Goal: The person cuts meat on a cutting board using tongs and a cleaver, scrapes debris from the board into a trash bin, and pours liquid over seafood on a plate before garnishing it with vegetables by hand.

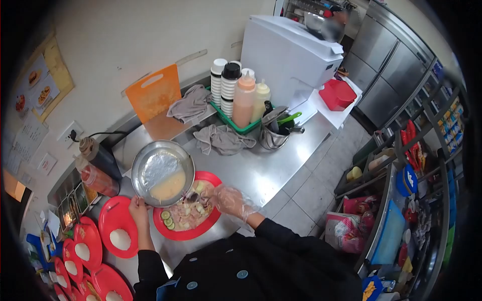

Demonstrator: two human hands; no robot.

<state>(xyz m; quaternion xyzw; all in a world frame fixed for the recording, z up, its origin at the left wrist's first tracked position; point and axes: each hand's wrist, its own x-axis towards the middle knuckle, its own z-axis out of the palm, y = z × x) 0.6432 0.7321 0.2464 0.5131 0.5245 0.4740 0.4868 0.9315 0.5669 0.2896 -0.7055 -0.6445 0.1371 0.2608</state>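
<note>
My left hand (140,208), bare, grips the near rim of a round metal bowl (142,175). The bowl is tilted, and a pale yellowish liquid (169,187) pools on its near right side. Under and beside it lies a red oval plate (189,234) with pale chopped food (193,216) and green citrus slices (167,219) at its left end. In a clear plastic glove, my right hand (228,200) is closed at the plate's right rim. It holds what looks like a metal spoon (193,196), whose rounded end rests in the food; the handle is mostly hidden.
Several red plates with rice mounds (120,239) crowd the left. A red sauce bottle (99,179) stands behind them. At the back are grey cloths (223,139), a green tray (232,126) of bottles and cups, and a metal container of utensils (273,136). Shelving (381,215) stands right.
</note>
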